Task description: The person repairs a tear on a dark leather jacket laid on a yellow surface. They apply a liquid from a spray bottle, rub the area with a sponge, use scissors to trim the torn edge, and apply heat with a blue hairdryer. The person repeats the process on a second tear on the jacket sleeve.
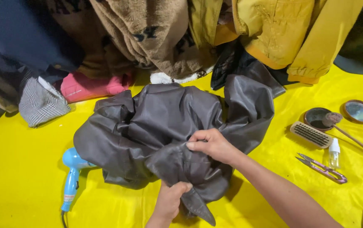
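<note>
Dryer [72, 175] parked left of the heap, jacket [164, 131] bunched mid-sheet [17, 185], left hand [169, 202] pinching its lower flap while right hand [213, 145] clenches a fold above, apparently to pull the leather taut, brush [311, 134] and snips [323, 168] sit within right reach

Bright yellow cloth [29, 185] covers surface; piled garments [156, 38] along far edge.
</note>
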